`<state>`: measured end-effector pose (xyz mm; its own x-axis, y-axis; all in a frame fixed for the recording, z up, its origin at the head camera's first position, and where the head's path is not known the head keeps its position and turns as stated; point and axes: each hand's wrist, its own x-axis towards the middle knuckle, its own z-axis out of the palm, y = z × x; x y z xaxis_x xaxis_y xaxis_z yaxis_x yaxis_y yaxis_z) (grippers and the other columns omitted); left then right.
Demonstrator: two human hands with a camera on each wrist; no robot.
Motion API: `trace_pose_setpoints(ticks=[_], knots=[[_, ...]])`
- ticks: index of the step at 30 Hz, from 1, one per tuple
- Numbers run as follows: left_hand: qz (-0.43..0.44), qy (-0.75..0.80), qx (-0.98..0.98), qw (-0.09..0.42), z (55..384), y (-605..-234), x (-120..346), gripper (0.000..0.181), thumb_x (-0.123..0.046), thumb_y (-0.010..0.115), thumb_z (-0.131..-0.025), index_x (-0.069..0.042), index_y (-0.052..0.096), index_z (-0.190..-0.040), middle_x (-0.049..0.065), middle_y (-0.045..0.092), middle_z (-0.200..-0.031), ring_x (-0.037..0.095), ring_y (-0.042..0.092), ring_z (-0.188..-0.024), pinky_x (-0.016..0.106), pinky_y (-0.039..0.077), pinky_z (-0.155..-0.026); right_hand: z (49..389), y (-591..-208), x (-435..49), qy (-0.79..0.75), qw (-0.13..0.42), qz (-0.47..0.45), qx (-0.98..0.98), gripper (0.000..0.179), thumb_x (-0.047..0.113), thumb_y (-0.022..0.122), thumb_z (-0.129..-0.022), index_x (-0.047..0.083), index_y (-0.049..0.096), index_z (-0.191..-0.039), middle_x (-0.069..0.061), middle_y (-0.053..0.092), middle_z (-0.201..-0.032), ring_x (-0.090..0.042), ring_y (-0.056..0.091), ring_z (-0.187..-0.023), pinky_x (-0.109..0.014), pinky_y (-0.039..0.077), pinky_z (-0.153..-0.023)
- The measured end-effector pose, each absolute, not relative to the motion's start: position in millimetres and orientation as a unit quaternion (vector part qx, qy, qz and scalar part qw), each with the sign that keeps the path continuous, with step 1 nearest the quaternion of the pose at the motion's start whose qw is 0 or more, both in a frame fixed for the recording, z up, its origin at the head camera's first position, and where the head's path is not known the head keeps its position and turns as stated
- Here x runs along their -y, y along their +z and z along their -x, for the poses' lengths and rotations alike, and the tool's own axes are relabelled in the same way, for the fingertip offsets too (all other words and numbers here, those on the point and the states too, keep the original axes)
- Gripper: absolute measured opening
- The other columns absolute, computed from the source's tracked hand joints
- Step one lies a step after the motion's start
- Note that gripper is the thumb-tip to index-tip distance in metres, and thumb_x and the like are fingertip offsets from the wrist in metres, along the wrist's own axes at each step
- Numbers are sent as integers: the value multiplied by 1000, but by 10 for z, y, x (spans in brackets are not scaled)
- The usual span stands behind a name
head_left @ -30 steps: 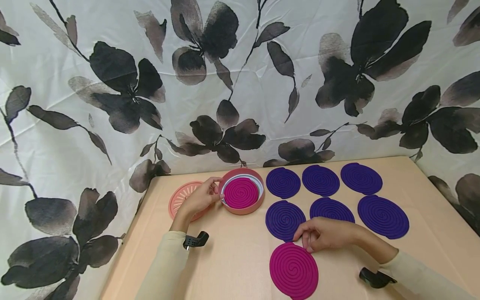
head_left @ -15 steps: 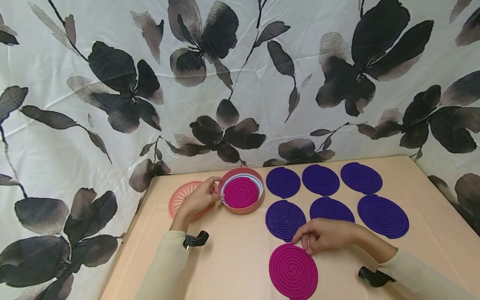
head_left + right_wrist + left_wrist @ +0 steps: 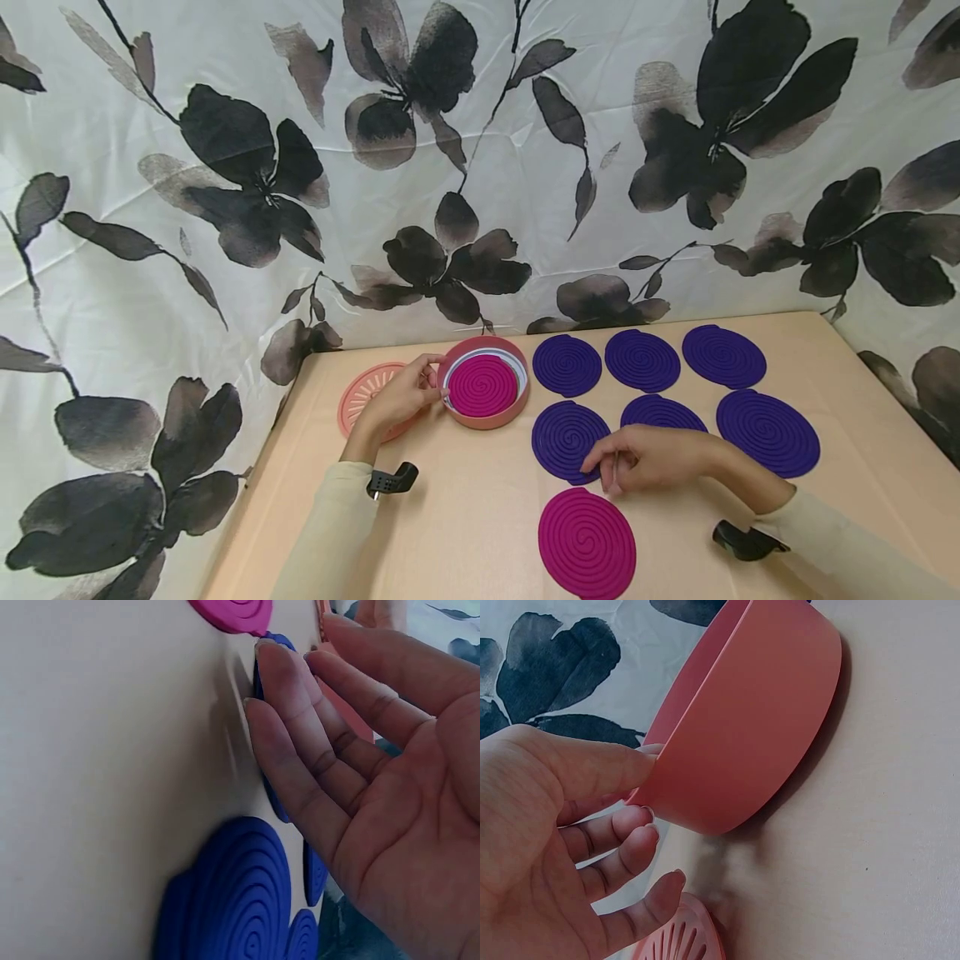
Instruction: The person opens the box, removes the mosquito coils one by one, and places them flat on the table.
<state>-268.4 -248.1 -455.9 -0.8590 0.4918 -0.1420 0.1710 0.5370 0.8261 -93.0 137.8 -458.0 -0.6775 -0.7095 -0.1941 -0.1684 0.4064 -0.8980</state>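
My left hand (image 3: 396, 406) pinches the rim of a round coral mosquito coil holder (image 3: 483, 422) between thumb and finger; the left wrist view shows the thumb outside the holder wall (image 3: 757, 720). Inside it lies a magenta spiral coil (image 3: 483, 385), ringed by a whitish band. Over the lower edge of a dark blue spiral coil (image 3: 564, 437) is my right hand (image 3: 660, 458), its fingers loosely bent with nothing between them. Just below that hand, another magenta coil (image 3: 587, 546) lies flat on the table.
Several more blue coils (image 3: 767, 433) lie in two rows at the right. A slotted coral lid (image 3: 365, 390) sits left of the holder, partly behind my left hand. A floral cloth (image 3: 585, 200) hangs along the back edge of the table (image 3: 465, 517).
My right hand has come off the top edge of the lower magenta coil and moved slightly up and left, over the blue coil. The left hand and holder stay in place.
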Motion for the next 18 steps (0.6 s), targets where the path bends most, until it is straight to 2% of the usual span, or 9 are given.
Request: trace_pose_setpoints(ticks=[4,11,18], knots=[[-193,445,-855,185,2680,-4559,2481,56,2,66,-92,-8,50,-145,15,52,-101,24,49,-86,28,43,-67,971,-4542,-1369,-468,285,279,-789,37,-6,61,-91,6,66,-126,-2,71,-94,-7,62,-82,-18,47,-69],[-193,445,-855,184,2680,-4558,2487,57,-1,69,-92,-8,50,-145,15,52,-101,24,49,-87,27,42,-66,1072,-4495,-1331,-480,278,279,-784,33,5,65,-95,3,64,-128,-4,69,-100,-11,63,-84,-20,50,-72],[-193,446,-855,181,2690,-4561,2494,58,-5,73,-91,-8,51,-144,14,52,-100,23,49,-86,27,43,-66,1193,-4498,-1276,-501,268,276,-775,34,8,64,-98,-2,62,-130,-15,69,-108,-19,67,-94,-25,55,-81]])
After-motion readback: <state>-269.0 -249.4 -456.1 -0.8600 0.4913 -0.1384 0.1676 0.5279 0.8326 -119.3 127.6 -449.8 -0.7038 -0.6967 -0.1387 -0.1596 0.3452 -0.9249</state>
